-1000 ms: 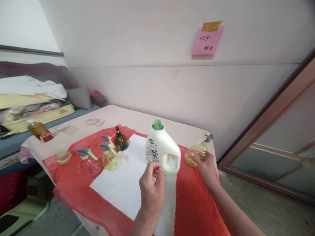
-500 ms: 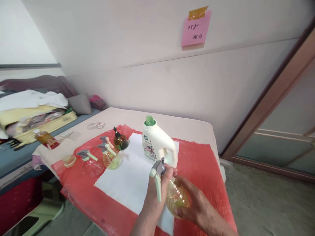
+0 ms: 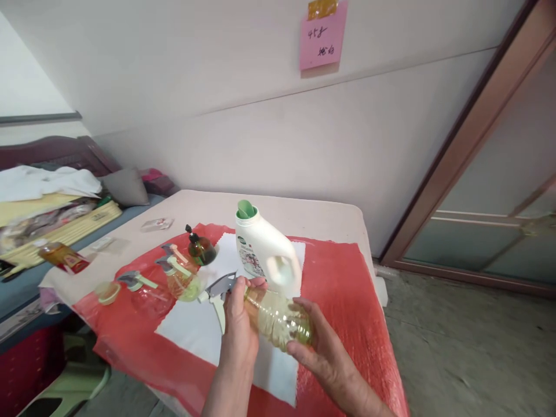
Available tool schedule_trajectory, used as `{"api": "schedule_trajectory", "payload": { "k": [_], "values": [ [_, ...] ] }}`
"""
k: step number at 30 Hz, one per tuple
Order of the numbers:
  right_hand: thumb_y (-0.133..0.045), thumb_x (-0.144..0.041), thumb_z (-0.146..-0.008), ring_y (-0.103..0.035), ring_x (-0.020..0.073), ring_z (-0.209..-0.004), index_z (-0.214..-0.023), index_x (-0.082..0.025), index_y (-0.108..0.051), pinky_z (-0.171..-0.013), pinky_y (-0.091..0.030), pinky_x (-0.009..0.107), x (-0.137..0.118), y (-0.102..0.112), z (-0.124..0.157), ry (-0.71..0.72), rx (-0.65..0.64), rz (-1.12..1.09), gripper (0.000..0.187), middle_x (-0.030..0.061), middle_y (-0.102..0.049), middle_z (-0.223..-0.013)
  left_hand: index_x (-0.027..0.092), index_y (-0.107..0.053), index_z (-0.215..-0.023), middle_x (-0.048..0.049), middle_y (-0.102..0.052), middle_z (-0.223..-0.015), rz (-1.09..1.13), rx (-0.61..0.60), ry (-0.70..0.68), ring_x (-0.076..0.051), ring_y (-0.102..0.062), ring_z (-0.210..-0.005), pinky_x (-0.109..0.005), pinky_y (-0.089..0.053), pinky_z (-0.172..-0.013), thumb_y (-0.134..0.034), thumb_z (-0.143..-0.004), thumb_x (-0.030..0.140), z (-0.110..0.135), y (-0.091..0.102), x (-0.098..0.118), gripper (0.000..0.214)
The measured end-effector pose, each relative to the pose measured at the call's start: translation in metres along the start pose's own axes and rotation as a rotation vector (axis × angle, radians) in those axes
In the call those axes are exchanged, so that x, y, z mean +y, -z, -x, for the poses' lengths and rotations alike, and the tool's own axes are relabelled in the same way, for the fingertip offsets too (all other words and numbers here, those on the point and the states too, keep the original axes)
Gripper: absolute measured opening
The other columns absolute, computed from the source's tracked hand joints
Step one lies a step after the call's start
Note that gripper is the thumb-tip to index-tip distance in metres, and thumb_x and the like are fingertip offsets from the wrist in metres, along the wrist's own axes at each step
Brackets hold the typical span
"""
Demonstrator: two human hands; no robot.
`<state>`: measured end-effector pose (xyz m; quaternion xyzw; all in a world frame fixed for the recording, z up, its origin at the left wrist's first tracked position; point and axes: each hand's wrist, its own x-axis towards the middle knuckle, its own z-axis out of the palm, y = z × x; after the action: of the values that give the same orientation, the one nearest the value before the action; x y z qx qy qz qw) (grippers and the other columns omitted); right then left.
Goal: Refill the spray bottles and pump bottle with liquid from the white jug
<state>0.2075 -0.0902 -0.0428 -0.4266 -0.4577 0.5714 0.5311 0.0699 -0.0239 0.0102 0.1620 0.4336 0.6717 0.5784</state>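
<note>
Both grips, left hand [image 3: 240, 327] and right hand [image 3: 329, 347], curl around a spray bottle [image 3: 277, 317], partly hiding its neck.

The held spray bottle [image 3: 278, 317] is tinted yellow, its head [image 3: 223, 284] coloured grey; the jug [image 3: 266, 246] is coloured cream, its spout [image 3: 245, 209] green; the sheet [image 3: 336, 275] is coloured red.
</note>
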Motion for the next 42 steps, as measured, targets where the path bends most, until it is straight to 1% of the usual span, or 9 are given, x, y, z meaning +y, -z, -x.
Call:
{"api": "schedule_trajectory", "payload": {
  "k": [4,7,11,17,22,25,30,37,42],
  "values": [
    [-0.082,-0.046,-0.065,-0.04,0.0309,-0.133,-0.131,-0.032,-0.05,-0.113,-0.03,0.045,0.002,-0.004,0.002,0.153,0.123,0.222,0.075,0.0068,-0.047,-0.142,0.019,-0.054,-0.076,-0.0046,-0.07,-0.079,0.054,0.048,0.033,-0.018,-0.066,-0.074,-0.031,-0.05,-0.071,-0.076,-0.068,0.045,-0.007,0.002,-0.002,0.036],
    [-0.058,-0.066,-0.08,-0.058,0.0249,-0.113,-0.135,-0.032,-0.044,-0.084,-0.052,0.036,0.0,-0.01,-0.002,-0.177,0.025,-0.202,0.067,0.0084,-0.052,-0.137,0.019,-0.054,-0.075,-0.0035,-0.07,-0.076,0.018,0.025,-0.024,-0.018,-0.066,-0.072,-0.03,-0.05,-0.069,-0.077,-0.066,0.046,-0.006,0.0,0.001,0.036],
    [-0.044,-0.074,-0.083,-0.065,0.0151,-0.069,-0.123,-0.022,-0.052,-0.049,-0.042,0.021,-0.002,-0.013,-0.007,-0.566,-0.126,-0.606,0.066,0.0117,-0.065,-0.111,0.019,-0.056,-0.075,-0.0027,-0.07,-0.074,-0.054,-0.011,-0.057,-0.018,-0.065,-0.069,-0.031,-0.049,-0.068,-0.078,-0.063,0.046,-0.001,-0.002,0.003,0.037],
    [-0.079,-0.041,-0.069,-0.06,0.0205,-0.101,-0.115,-0.027,-0.053,-0.082,-0.048,0.032,-0.003,-0.012,-0.008,-0.205,-0.011,-0.463,0.055,0.0048,-0.061,-0.118,0.019,-0.055,-0.075,-0.0038,-0.07,-0.077,0.028,0.03,-0.034,-0.017,-0.066,-0.072,-0.03,-0.05,-0.071,-0.076,-0.068,0.048,-0.007,0.001,0.002,0.037],
    [-0.086,-0.034,-0.06,-0.059,0.0187,-0.092,-0.115,-0.032,-0.046,-0.078,-0.046,0.032,-0.003,-0.019,-0.007,-0.015,0.03,-0.278,0.068,0.0014,-0.06,-0.113,0.018,-0.055,-0.075,-0.0042,-0.069,-0.078,0.104,0.056,-0.037,-0.016,-0.066,-0.075,-0.03,-0.05,-0.076,-0.076,-0.07,0.042,-0.011,0.004,0.003,0.032],
    [-0.081,-0.05,-0.066,-0.059,0.0205,-0.101,-0.119,-0.032,-0.046,-0.081,-0.048,0.033,-0.005,-0.021,-0.006,-0.096,0.047,-0.349,0.066,0.0045,-0.057,-0.125,0.019,-0.055,-0.074,-0.0028,-0.067,-0.074,0.084,0.042,-0.079,-0.016,-0.065,-0.072,-0.031,-0.05,-0.075,-0.076,-0.069,0.042,-0.01,0.004,0.007,0.032],
    [-0.045,-0.074,-0.083,-0.066,0.0147,-0.073,-0.123,-0.024,-0.052,-0.056,-0.047,0.023,-0.003,-0.015,-0.008,-0.59,-0.143,-0.631,0.065,0.011,-0.064,-0.118,0.019,-0.056,-0.073,-0.0027,-0.068,-0.072,-0.024,-0.031,-0.112,-0.018,-0.064,-0.069,-0.032,-0.05,-0.072,-0.077,-0.064,0.047,-0.004,0.001,0.009,0.036],
    [-0.078,-0.032,-0.069,-0.059,0.0211,-0.107,-0.114,-0.029,-0.056,-0.09,-0.046,0.034,-0.005,-0.013,-0.007,-0.231,-0.058,-0.631,0.05,0.0034,-0.06,-0.122,0.019,-0.056,-0.074,-0.0019,-0.067,-0.072,0.022,-0.012,-0.09,-0.016,-0.063,-0.069,-0.031,-0.049,-0.071,-0.076,-0.067,0.046,-0.006,0.003,0.01,0.035],
    [-0.075,-0.026,-0.066,-0.058,0.0228,-0.105,-0.112,-0.029,-0.057,-0.089,-0.043,0.036,-0.004,-0.01,-0.007,-0.214,-0.041,-0.621,0.049,0.0027,-0.062,-0.115,0.019,-0.057,-0.077,-0.002,-0.065,-0.073,0.062,-0.036,-0.082,-0.015,-0.062,-0.069,-0.029,-0.049,-0.07,-0.073,-0.073,0.043,-0.011,0.008,0.015,0.03]
  ]
}}
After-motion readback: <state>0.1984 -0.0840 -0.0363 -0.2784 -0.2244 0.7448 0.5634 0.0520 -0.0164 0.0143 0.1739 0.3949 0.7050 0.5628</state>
